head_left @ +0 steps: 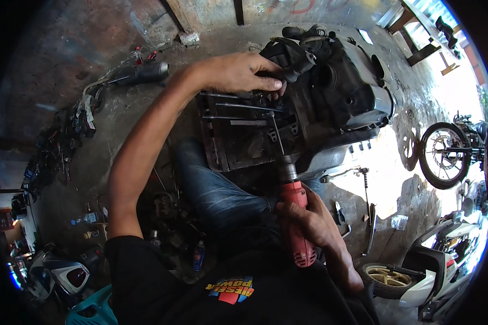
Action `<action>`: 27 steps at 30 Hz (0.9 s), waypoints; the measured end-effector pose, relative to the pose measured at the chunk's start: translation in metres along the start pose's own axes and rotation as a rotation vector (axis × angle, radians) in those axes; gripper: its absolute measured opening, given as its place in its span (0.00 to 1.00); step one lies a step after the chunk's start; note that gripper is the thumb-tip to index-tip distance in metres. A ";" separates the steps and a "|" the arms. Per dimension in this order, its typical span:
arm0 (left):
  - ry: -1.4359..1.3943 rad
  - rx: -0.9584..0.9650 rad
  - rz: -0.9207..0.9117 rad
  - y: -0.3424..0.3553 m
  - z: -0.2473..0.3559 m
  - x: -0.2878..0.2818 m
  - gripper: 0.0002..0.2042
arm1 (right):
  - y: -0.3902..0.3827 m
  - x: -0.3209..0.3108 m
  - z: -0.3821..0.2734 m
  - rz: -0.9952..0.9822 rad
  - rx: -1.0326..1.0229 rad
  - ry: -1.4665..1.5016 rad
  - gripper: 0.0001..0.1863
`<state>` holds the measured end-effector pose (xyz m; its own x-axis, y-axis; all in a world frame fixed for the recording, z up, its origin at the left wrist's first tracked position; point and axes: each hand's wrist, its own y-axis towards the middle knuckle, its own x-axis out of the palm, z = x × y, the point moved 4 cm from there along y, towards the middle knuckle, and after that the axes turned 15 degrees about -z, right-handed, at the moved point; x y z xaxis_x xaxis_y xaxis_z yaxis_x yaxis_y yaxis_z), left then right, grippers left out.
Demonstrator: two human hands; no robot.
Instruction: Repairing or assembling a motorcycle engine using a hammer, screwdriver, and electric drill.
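My right hand (309, 216) is wrapped around a red power drill (294, 230), which points away from me. From its metal chuck a long thin driver bit (278, 136) reaches to small dark parts below my left hand. My left hand (249, 73) comes in from the left with its fingers bent and closed beside a black rubber duct (299, 69); what they grip is hidden. Just right of the duct stands a large black plastic housing (352, 81). Long metal rods (233, 104) lie side by side on a dark tray-like frame (214, 154) near the bit's tip.
A ratchet wrench (344, 174) and other hand tools lie on the floor to the right. Beyond them are a motorcycle wheel (444, 155) and a gold-rimmed wheel (385, 278). A muffler (143, 73) lies at the far left, and a spray can (198, 255) stands near me.
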<state>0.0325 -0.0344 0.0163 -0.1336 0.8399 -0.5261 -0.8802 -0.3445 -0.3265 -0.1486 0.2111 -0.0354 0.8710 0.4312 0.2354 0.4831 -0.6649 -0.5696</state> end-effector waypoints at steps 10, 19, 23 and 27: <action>0.139 -0.062 -0.026 -0.010 0.002 -0.004 0.26 | 0.005 -0.008 -0.006 0.012 0.046 -0.019 0.29; -0.063 0.029 0.121 -0.003 -0.007 0.004 0.20 | 0.003 -0.013 -0.010 -0.016 0.071 -0.044 0.29; 0.000 0.046 0.154 -0.004 -0.005 0.004 0.20 | 0.006 -0.014 -0.004 -0.013 0.080 -0.034 0.28; -0.006 0.049 0.159 -0.005 -0.004 0.004 0.20 | 0.008 -0.016 -0.001 -0.064 0.045 0.010 0.26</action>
<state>0.0384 -0.0307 0.0132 -0.2757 0.7787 -0.5636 -0.8686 -0.4530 -0.2009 -0.1584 0.1982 -0.0428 0.8395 0.4656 0.2801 0.5335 -0.6081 -0.5879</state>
